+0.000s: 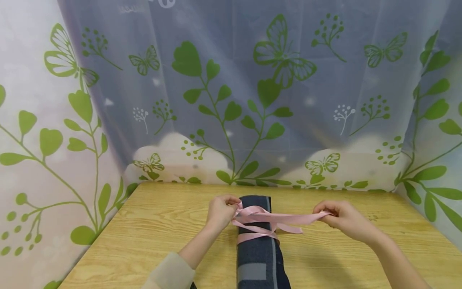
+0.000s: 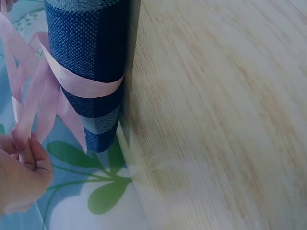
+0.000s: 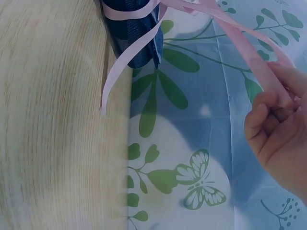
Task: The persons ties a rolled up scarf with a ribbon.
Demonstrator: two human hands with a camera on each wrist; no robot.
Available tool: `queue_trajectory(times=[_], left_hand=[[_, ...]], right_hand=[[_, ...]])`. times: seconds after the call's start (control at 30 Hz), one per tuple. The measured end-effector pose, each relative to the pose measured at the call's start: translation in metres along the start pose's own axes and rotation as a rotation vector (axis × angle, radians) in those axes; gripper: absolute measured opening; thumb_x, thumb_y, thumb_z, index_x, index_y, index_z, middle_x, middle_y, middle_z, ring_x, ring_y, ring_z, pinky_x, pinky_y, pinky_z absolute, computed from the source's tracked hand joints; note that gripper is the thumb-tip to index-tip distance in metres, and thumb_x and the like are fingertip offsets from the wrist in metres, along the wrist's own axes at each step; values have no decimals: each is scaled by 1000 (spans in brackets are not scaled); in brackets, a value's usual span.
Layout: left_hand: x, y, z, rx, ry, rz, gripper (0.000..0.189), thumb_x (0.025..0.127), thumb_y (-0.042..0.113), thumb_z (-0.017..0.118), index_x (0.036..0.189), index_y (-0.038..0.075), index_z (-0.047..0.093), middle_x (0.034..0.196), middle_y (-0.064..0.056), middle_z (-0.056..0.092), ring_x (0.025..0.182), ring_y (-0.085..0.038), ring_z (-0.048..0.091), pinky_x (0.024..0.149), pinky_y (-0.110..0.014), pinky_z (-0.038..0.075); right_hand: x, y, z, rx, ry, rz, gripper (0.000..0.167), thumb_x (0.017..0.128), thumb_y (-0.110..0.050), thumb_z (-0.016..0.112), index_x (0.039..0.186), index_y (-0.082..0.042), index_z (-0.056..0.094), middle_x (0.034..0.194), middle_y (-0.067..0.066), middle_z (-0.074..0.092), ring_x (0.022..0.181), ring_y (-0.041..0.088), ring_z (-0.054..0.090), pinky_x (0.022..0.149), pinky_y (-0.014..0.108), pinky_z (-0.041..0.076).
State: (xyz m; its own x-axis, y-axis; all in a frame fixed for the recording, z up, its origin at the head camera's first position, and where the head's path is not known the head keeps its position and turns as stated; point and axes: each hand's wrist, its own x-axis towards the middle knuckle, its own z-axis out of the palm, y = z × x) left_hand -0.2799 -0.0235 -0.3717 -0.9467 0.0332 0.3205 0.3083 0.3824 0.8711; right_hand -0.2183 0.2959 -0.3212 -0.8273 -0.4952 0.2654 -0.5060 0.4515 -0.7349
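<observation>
A dark blue rolled cloth [image 1: 254, 253] with grey stripes lies lengthwise on the table, its far end pointing toward the back. Round it runs a pink ribbon [image 2: 91, 86], with loops and loose tails gathered on top. My left hand [image 1: 221, 212] pinches a ribbon loop at the roll's left side, thumb against the fingers. Out to the right, my right hand [image 1: 341, 218] pinches another stretch of ribbon, drawn nearly straight from the middle of the roll. One loose tail hangs down beside the roll in the right wrist view.
The wooden table [image 1: 155, 224] extends to both sides of the roll. Behind it hangs a blue-grey curtain [image 1: 231, 100] printed with green leaves and butterflies, and similar printed cloth borders the left and right sides.
</observation>
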Motion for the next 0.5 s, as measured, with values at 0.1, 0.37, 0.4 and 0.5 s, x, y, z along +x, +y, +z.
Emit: queue_trajectory(times=[0.1,0.37,0.4,0.5], left_hand=[[1,-1,-1,-1,4,-11,13,78,-5,58,82,-1,70,70,-5,64,53,-8,51,47,-21,42],[1,-4,-3,1,20,-16,15,78,-5,58,85,-1,71,72,-5,64,53,-8,49,45,-20,39],[1,-4,-3,1,22,-17,15,78,-5,58,85,-1,71,72,-6,64,53,-8,49,45,-20,39],[1,-4,-4,-16,23,-33,15,78,-6,58,86,-1,70,73,-7,63,52,-9,48,45,-20,39]], right_hand=[[-3,3,-4,57,-14,-4,11,93,-1,50,99,5,59,77,-2,56,63,5,50,53,26,45],[-12,9,-19,188,-71,-31,14,96,1,43,98,1,57,83,3,60,71,13,54,63,29,47],[-14,10,-21,214,-89,-54,16,96,3,41,97,1,57,82,5,59,68,16,52,61,31,45],[-16,14,-24,281,-140,-135,21,95,9,35,95,1,55,80,8,54,65,23,46,57,34,41]])
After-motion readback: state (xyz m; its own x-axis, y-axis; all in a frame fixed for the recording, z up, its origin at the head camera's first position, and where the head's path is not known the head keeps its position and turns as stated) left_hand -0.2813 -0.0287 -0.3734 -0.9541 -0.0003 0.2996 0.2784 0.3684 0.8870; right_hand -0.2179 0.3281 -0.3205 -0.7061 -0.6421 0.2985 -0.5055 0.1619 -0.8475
